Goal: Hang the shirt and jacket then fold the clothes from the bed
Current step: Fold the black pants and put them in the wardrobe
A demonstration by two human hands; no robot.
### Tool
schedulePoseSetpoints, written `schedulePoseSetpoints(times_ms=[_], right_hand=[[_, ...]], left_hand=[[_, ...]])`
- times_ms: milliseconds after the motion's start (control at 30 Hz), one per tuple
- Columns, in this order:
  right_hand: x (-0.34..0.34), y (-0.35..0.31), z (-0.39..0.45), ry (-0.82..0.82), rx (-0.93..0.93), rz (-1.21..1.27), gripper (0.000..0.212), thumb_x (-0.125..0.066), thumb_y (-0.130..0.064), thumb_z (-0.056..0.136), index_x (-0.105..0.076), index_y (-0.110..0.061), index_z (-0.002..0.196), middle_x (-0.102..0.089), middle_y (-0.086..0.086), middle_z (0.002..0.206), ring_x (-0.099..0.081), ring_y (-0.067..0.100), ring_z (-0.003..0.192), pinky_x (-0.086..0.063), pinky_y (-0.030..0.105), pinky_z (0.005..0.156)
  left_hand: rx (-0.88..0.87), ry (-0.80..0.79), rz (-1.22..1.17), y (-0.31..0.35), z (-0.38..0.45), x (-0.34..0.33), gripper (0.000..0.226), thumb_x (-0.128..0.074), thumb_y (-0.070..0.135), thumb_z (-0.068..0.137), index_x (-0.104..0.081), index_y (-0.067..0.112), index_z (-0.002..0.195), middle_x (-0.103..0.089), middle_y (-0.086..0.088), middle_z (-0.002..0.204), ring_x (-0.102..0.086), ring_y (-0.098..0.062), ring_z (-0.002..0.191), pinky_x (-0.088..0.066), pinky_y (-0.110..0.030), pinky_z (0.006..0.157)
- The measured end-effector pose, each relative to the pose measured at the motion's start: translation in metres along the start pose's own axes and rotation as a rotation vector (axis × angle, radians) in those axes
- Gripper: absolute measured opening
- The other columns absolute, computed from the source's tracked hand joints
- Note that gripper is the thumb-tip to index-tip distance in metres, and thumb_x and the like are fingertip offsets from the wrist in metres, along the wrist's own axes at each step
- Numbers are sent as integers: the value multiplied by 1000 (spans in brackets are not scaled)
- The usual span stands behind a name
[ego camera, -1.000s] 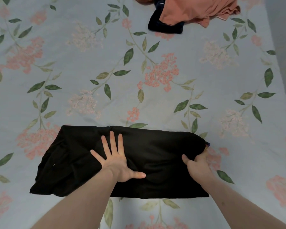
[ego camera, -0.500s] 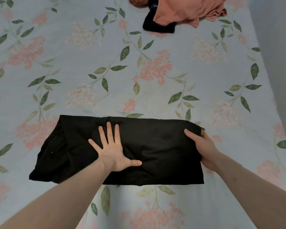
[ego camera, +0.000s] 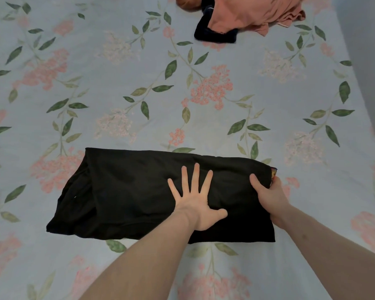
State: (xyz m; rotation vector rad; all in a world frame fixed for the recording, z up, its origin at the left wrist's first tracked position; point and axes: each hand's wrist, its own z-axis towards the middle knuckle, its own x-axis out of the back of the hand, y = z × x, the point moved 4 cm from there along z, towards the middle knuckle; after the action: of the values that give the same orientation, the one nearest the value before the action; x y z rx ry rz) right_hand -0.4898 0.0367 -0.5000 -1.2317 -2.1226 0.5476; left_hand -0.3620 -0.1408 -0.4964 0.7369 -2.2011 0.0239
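Bed [ego camera: 139, 68] with a floral sheet fills the view. Near edge, centre: black garment [ego camera: 126, 191], folded into a long band lying flat, parallel to that edge. Left hand [ego camera: 196, 204] flat on its middle, fingers spread, palm pressing down. Right hand [ego camera: 268, 198] grips the garment's right end, thumb on top, fingers curled under the edge. Far edge, right of centre: salmon-pink clothes [ego camera: 247, 14] heaped over a dark navy item [ego camera: 212, 35], well apart from the black piece.

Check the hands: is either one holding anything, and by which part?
The right hand grips the black garment at its right end, thumb on top. The left hand only presses flat on it, fingers spread, holding nothing.
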Motion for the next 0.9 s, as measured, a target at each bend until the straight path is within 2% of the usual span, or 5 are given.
schedulePoseSetpoints(times_ms=[300, 433, 567, 700, 900], right_hand=[[-2, -4, -4, 39, 52, -20, 55, -73, -43, 93, -50, -21, 138, -64, -4, 125, -62, 21, 111, -49, 37, 95], [0, -5, -12, -4, -20, 41, 66, -78, -40, 88, -45, -28, 144, -61, -5, 130, -61, 23, 117, -51, 46, 106], [4, -5, -25, -63, -85, 138, 49, -63, -38, 100, -47, -31, 146, -60, -4, 135, -60, 23, 118, -48, 45, 109], [10, 0, -35, -113, -153, 212, 44, -47, -44, 108, -49, -28, 148, -63, -7, 125, -62, 21, 115, -49, 41, 104], [6, -1, -52, -171, -216, 211, 47, -58, -49, 101, -51, -29, 143, -67, -1, 128, -66, 28, 114, -50, 48, 108]], left_hand=[[49, -62, 18, 5, 9, 1, 118, -44, 82, 76, 36, 40, 152, 57, 0, 149, 58, -35, 131, 30, -72, 105], [25, -62, 0, 5, 4, 6, 116, -47, 79, 77, 32, 42, 153, 53, 1, 153, 55, -34, 135, 29, -72, 107], [-97, 12, -78, -7, -15, 14, 108, -51, 74, 83, 19, 43, 159, 38, 9, 163, 44, -26, 145, 26, -63, 116], [-176, 75, -78, -31, -55, 23, 97, -54, 60, 90, 5, 36, 163, 23, 12, 169, 28, -15, 153, 13, -50, 126], [68, 223, -51, -111, -92, 39, 88, -49, 67, 91, -5, 41, 163, 17, 10, 170, 21, -22, 156, 10, -51, 126]])
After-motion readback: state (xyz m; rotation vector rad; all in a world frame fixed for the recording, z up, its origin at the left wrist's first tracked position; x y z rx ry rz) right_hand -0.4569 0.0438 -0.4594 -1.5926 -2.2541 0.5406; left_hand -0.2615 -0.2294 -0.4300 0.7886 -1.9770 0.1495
